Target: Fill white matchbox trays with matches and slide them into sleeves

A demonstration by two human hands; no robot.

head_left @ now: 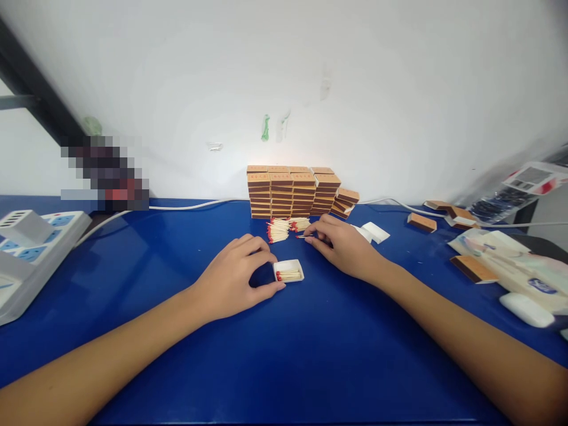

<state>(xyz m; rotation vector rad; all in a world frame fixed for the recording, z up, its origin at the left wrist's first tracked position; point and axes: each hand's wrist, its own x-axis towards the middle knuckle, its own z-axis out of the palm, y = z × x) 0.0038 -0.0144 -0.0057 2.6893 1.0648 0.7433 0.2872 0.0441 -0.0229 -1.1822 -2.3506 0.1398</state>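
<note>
My left hand rests on the blue table, thumb and fingers curled around the left end of a small white matchbox tray that holds a few red-tipped matches. Just beyond it lies a loose pile of matches. At the right side of that pile, my right hand pinches a match between its fingertips. Behind the pile stands a stack of brown matchboxes against the white wall.
Two empty white trays lie right of my right hand. Loose matchbox sleeves and plastic packets sit at the right. A white power strip lies at the left, its cable running along the wall.
</note>
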